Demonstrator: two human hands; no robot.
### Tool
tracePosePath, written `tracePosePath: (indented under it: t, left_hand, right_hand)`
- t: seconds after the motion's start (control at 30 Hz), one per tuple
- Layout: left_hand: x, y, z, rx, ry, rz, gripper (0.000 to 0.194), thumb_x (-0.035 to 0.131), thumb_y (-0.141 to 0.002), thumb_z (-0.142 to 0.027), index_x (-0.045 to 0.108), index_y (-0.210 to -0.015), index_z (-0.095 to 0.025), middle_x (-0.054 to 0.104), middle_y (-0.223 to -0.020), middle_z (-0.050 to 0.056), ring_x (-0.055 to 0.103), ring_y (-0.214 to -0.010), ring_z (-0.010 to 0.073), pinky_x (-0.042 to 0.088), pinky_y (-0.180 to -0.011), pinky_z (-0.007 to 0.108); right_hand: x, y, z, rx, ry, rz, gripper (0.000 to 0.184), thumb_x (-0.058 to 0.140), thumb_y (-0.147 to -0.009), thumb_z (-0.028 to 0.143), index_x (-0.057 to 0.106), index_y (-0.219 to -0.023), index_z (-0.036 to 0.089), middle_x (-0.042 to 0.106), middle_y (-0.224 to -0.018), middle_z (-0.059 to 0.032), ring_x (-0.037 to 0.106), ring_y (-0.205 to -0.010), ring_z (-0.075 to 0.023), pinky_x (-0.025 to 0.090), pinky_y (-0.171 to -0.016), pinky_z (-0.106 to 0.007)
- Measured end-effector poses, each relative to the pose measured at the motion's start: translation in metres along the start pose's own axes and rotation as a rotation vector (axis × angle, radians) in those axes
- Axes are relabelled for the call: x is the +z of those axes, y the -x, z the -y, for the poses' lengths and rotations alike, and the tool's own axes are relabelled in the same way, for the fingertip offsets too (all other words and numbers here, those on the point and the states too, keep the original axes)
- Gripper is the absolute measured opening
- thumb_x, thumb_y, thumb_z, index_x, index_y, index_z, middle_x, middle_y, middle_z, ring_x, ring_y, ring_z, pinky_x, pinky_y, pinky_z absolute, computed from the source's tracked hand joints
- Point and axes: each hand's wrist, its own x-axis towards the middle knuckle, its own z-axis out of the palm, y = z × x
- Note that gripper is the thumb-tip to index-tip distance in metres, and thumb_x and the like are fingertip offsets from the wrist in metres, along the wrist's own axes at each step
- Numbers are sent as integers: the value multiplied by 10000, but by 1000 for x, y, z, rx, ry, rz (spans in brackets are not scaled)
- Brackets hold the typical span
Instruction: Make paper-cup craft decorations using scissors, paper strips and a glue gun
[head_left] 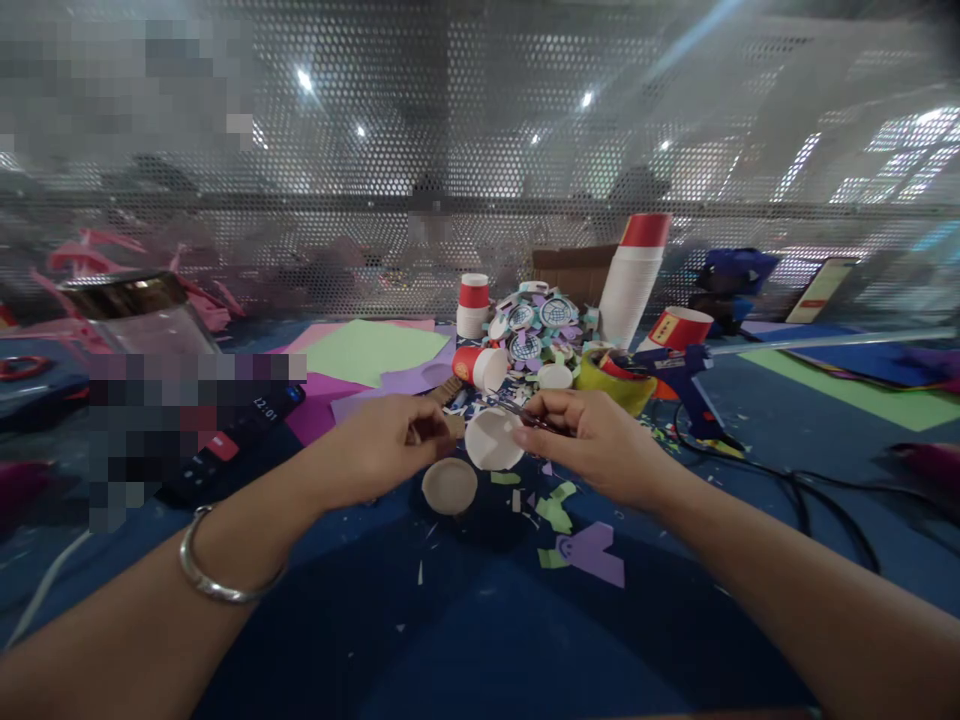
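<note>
My left hand (397,435) is closed in a pinch, with a small brown cardboard piece (457,427) at its fingertips. A silver bangle (217,583) circles that wrist. My right hand (589,437) is closed on a slim dark tool, which looks like scissors (553,425), its narrow tip pointing left. Under the right thumb is a white round paper cup base (491,440), which the thumb touches. Below the left fingers lies a second round piece (450,487), greyish beige. Just beyond the hands a red and white paper cup (480,368) rests on its side.
Behind stand a tall cup stack (634,280) and a pile of decorated paper pieces (532,325). A blue glue gun (682,385) with a cable is at right, beside a yellow bowl (615,380). Coloured sheets (367,350) and a lidded jar (142,310) are left. Paper scraps litter the blue table.
</note>
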Motion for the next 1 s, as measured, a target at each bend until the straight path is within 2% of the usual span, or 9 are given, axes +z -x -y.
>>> tracePosePath:
  t: [0.07, 0.2, 0.33, 0.43, 0.6, 0.7, 0.8, 1.0]
  left_hand:
    - [-3, -1, 6, 14, -142, 49, 129, 629, -787, -324, 678, -793, -205, 633, -666, -2, 546, -594, 154, 344, -504, 234]
    - [-2, -1, 14, 59, -194, 70, 63, 629, -725, -256, 672, -728, -210, 639, -643, -9, 540, -569, 153, 325, -500, 231]
    - [-6, 0, 12, 23, -183, 67, 117, 568, -789, -281, 657, -765, -209, 655, -679, 6, 566, -563, 157, 343, -492, 236]
    - [-13, 2, 7, 27, -122, 5, 138, 559, -828, -329, 607, -787, -207, 646, -695, 4, 598, -604, 169, 403, -532, 249]
    - [-19, 4, -2, 128, 85, -148, 154, 642, -799, -300, 551, -731, -197, 621, -675, -10, 600, -636, 152, 457, -588, 255]
    - [-15, 3, -4, 148, 281, -233, 174, 688, -797, -331, 582, -792, -194, 625, -705, -13, 583, -624, 129, 466, -558, 229]
    - [-6, 2, -6, 179, 400, -274, 207, 726, -786, -350, 630, -886, -197, 669, -829, 6, 607, -686, 134, 497, -587, 228]
    - [12, 4, -11, 175, 277, -224, 203, 677, -838, -360, 686, -986, -221, 740, -966, 33, 682, -849, 195, 528, -770, 297]
  right_hand:
    - [-1, 0, -1, -7, 17, -19, 173, 642, -791, 347, 582, -765, 186, 500, -638, 34, 409, -567, -107, 286, -526, -256]
    - [-2, 0, -4, -7, 47, -35, 175, 634, -800, 352, 590, -777, 185, 525, -654, 22, 430, -581, -116, 303, -541, -266]
    - [-3, -1, -7, -17, 57, -53, 187, 618, -821, 360, 588, -769, 182, 529, -644, 16, 415, -567, -113, 293, -534, -271]
    - [-3, -2, -9, -1, 38, -69, 181, 627, -812, 356, 585, -771, 185, 527, -628, 20, 414, -555, -110, 290, -521, -266]
    - [-4, -4, -10, 22, 32, -112, 188, 624, -798, 362, 571, -755, 186, 523, -604, 26, 422, -531, -108, 307, -505, -256]
    - [-3, -5, -9, 24, 34, -125, 190, 625, -793, 366, 563, -745, 193, 529, -596, 24, 437, -532, -114, 319, -505, -255]
    - [0, -5, -7, 16, 26, -119, 170, 623, -788, 341, 555, -729, 197, 516, -586, 30, 431, -533, -114, 306, -501, -253]
    - [5, -2, -2, -39, 18, -86, 134, 601, -795, 300, 586, -732, 183, 543, -636, 25, 440, -556, -106, 318, -518, -252]
